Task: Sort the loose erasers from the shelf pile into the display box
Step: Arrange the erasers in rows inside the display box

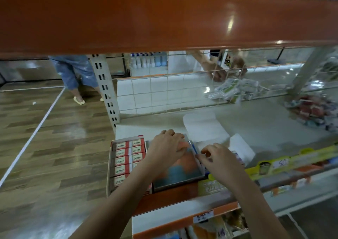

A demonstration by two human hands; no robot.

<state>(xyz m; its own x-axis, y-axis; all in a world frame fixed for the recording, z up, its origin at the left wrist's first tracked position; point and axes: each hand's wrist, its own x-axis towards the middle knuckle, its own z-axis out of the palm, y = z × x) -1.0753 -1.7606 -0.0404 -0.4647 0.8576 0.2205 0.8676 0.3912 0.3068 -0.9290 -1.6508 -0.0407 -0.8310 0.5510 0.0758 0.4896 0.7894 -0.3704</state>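
Note:
A grey display box [190, 179] with blurred orange and blue contents sits at the shelf's front edge. My left hand [167, 148] lies over its far left part, fingers curled over the far rim. My right hand [220, 159] is at the box's right rim, thumb and forefinger pinching the edge; whether an eraser is between them is hidden by blur. Left of it stands an open carton [112, 167] filled with rows of red-and-white erasers [121, 159]. A pile of loose erasers [311, 111] in red and pale wrappers lies at the shelf's far right.
Two white box lids [203, 127] [241, 148] lie behind the display box. An orange beam [164, 19] crosses overhead. A wire grid [182, 89] backs the shelf. Price tags [279, 163] line the front rail. A person [73, 72] stands in the aisle at left.

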